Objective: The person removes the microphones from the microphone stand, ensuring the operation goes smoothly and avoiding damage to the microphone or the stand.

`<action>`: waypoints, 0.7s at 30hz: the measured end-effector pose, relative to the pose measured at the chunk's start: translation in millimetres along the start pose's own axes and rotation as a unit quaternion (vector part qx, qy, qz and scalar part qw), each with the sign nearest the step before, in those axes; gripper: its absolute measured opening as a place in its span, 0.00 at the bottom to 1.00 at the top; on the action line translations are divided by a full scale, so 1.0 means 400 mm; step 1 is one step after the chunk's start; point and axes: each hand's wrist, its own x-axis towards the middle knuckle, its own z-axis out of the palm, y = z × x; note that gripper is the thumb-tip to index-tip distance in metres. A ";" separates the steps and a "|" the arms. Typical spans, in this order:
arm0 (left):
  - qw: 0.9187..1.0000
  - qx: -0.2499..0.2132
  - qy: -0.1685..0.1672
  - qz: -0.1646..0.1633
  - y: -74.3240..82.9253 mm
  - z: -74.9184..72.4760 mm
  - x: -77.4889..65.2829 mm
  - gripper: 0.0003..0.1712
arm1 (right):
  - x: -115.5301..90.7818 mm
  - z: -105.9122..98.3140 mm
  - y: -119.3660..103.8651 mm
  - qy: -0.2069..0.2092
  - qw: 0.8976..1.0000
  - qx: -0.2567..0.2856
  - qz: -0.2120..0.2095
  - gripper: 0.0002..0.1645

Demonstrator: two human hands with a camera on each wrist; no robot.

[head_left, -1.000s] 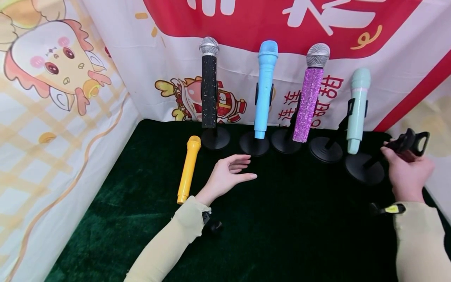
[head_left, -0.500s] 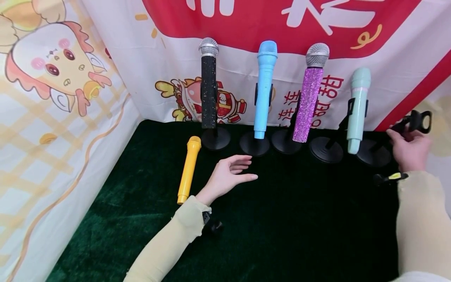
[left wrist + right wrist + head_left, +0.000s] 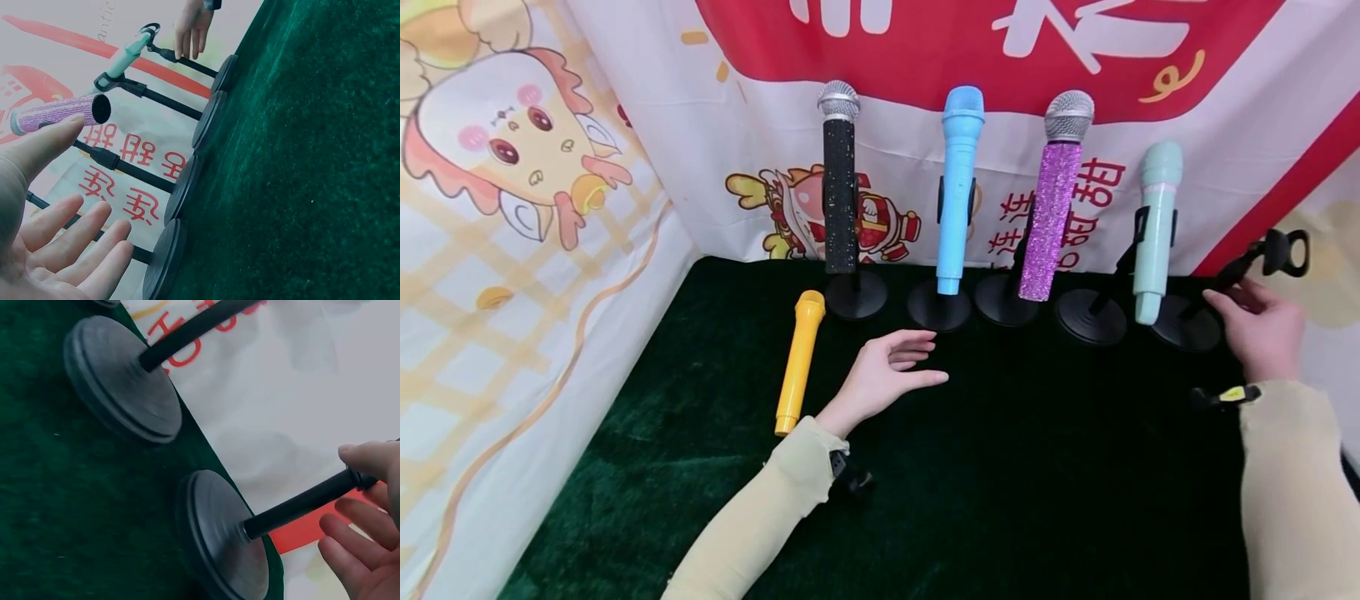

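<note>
Over the table, my left hand [image 3: 887,375] is held out with spread, relaxed fingers and nothing in it, right of a yellow microphone [image 3: 800,362] lying on the cloth. My right hand [image 3: 1262,329] is at the pole of a microphone stand [image 3: 1186,323] at the far right. Its thumb and index finger lie loosely about the pole's collar, the other fingers extended. That stand's clip [image 3: 1288,252] carries no microphone. Left of it, stands hold a mint microphone [image 3: 1157,233], a purple glitter microphone [image 3: 1051,221], a blue microphone [image 3: 957,192] and a black microphone [image 3: 839,196].
Dark green velvet cloth [image 3: 1037,483] covers the table. A printed white and red backdrop [image 3: 895,142] hangs behind the row of stands. A patterned cloth [image 3: 512,333] closes off the left side. Round black bases [image 3: 181,187] stand close together along the back edge.
My right hand carried the rightmost stand back into line with the others, then loosened and slid lower on its pole. My left hand stayed where it was.
</note>
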 end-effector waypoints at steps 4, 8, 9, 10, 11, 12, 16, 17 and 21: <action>1.000 0.003 -0.001 0.003 0.001 -0.003 -0.002 0.33 | -0.036 0.011 0.002 0.029 0.999 0.023 0.019 0.40; 1.000 0.000 -0.004 0.011 0.000 -0.005 -0.003 0.34 | -0.068 0.029 -0.003 0.028 0.999 0.027 0.033 0.39; 1.000 -0.001 -0.005 0.012 0.000 -0.006 -0.003 0.34 | -0.075 0.034 -0.005 0.020 0.999 0.028 0.032 0.39; 1.000 0.000 -0.004 0.012 0.000 -0.006 -0.004 0.34 | -0.082 0.040 -0.008 0.009 0.999 0.028 0.032 0.39; 1.000 0.002 -0.003 0.012 0.001 -0.006 -0.004 0.34 | -0.087 0.048 -0.011 0.000 0.999 0.033 0.030 0.39; 1.000 0.004 -0.003 0.010 0.001 -0.006 -0.004 0.35 | -0.092 0.056 -0.015 -0.007 0.999 0.036 0.025 0.39; 1.000 0.009 -0.002 0.004 0.006 -0.004 -0.007 0.34 | -0.102 0.097 -0.029 -0.025 0.999 0.041 -0.005 0.36; 1.000 0.009 -0.003 0.001 0.007 -0.004 -0.008 0.34 | -0.103 0.109 -0.033 -0.025 0.999 0.042 -0.015 0.35; 1.000 0.013 -0.001 -0.010 0.015 -0.003 -0.009 0.33 | -0.103 0.156 -0.045 -0.030 0.998 0.035 -0.042 0.33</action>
